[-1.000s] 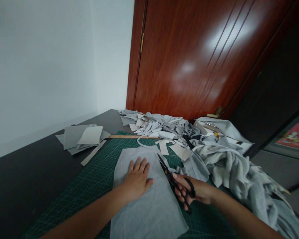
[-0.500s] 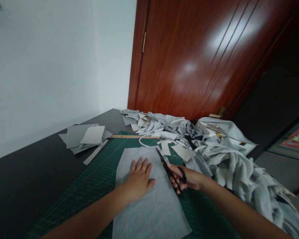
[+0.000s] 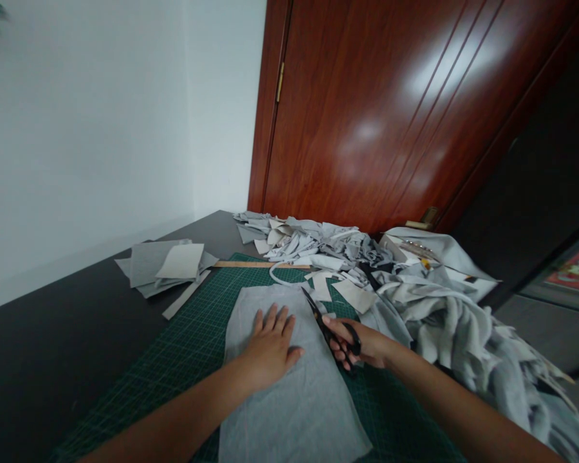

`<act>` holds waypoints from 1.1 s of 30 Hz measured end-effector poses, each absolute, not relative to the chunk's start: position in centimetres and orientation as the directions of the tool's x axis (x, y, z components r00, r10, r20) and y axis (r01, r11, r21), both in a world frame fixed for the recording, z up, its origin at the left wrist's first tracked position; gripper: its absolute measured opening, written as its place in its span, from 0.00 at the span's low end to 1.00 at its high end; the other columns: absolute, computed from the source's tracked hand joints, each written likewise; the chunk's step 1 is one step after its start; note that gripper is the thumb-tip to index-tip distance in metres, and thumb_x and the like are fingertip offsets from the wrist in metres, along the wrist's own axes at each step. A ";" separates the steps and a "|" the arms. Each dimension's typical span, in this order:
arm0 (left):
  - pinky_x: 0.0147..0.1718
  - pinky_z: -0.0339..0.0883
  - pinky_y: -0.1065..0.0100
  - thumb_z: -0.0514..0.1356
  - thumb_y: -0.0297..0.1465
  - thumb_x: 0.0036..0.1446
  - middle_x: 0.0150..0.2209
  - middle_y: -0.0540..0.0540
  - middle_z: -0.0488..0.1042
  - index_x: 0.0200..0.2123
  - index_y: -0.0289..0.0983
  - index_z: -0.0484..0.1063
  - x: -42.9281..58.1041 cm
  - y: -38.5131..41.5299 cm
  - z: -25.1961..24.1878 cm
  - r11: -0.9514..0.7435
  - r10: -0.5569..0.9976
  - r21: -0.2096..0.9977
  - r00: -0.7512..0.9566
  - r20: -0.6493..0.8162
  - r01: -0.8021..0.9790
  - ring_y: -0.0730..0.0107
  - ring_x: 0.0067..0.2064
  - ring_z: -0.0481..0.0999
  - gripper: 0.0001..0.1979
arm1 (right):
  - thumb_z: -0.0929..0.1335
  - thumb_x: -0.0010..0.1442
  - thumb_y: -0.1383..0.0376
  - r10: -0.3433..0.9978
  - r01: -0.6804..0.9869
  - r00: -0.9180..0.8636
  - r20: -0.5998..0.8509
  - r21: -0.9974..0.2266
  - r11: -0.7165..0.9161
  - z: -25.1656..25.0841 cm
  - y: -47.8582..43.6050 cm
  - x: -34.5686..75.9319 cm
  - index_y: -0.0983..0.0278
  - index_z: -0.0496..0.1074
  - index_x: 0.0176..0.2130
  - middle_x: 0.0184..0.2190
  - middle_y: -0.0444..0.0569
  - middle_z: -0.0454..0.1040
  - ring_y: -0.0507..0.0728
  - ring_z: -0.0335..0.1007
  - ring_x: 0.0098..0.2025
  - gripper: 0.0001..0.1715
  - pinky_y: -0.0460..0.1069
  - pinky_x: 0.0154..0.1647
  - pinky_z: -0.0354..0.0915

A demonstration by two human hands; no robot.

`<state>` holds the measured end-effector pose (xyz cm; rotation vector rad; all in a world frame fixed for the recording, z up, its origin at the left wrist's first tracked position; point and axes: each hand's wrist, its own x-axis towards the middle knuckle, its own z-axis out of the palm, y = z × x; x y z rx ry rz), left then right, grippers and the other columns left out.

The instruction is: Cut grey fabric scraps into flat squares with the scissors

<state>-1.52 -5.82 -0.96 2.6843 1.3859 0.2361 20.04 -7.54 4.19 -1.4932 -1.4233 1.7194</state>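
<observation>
A grey fabric sheet (image 3: 294, 411) lies on the green cutting mat (image 3: 183, 347). My left hand (image 3: 270, 347) presses flat on the sheet, fingers spread. My right hand (image 3: 354, 344) grips black scissors (image 3: 325, 325) at the sheet's right edge, with the blades pointing away from me towards the far end of the sheet. The blade tips sit near the sheet's far right corner.
A heap of grey fabric scraps (image 3: 318, 247) lies at the back, and a bigger pile of grey cloth (image 3: 463, 328) fills the right side. A stack of cut grey pieces (image 3: 166, 265) sits on the dark table (image 3: 38, 360) at left. A wooden ruler (image 3: 251, 264) borders the mat. A wooden door (image 3: 386, 109) stands behind.
My right hand with the scissors has moved forward along the sheet's right edge, away from me. My left hand has stayed flat on the fabric.
</observation>
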 end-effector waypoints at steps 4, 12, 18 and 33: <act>0.63 0.37 0.39 0.46 0.46 0.65 0.69 0.36 0.50 0.66 0.34 0.55 -1.6 -5.8 -1.3 -0.578 0.816 0.168 0.569 0.103 0.799 0.42 0.70 0.41 0.32 | 0.66 0.45 0.32 0.850 0.278 -0.302 -0.432 -0.893 -0.355 4.3 -7.7 19.9 0.63 0.60 0.23 0.14 0.36 0.60 0.44 0.55 0.13 0.38 0.40 0.12 0.56; 0.63 0.37 0.38 0.46 0.46 0.65 0.69 0.37 0.51 0.66 0.34 0.55 -1.4 -5.9 -0.8 -0.571 0.820 0.161 0.567 0.072 0.805 0.42 0.70 0.41 0.32 | 0.67 0.46 0.33 0.864 0.257 -0.298 -0.407 -0.905 -0.337 4.1 -7.8 19.7 0.62 0.59 0.24 0.15 0.35 0.58 0.44 0.54 0.14 0.37 0.40 0.11 0.52; 0.63 0.37 0.38 0.46 0.46 0.65 0.69 0.37 0.50 0.66 0.34 0.55 -1.5 -5.9 -0.9 -0.577 0.816 0.163 0.571 0.085 0.800 0.42 0.70 0.41 0.32 | 0.66 0.48 0.33 0.863 0.291 -0.304 -0.403 -0.902 -0.319 3.7 -7.4 20.1 0.63 0.59 0.22 0.13 0.35 0.58 0.44 0.53 0.12 0.37 0.40 0.11 0.53; 0.63 0.41 0.38 0.46 0.46 0.65 0.68 0.33 0.52 0.65 0.32 0.58 -1.6 -5.2 -1.1 -0.503 0.862 0.081 0.493 0.120 0.860 0.42 0.69 0.45 0.32 | 0.67 0.48 0.33 0.852 0.173 -0.368 -0.371 -0.928 -0.330 3.0 -7.5 22.6 0.64 0.61 0.24 0.15 0.35 0.59 0.43 0.52 0.13 0.37 0.39 0.11 0.55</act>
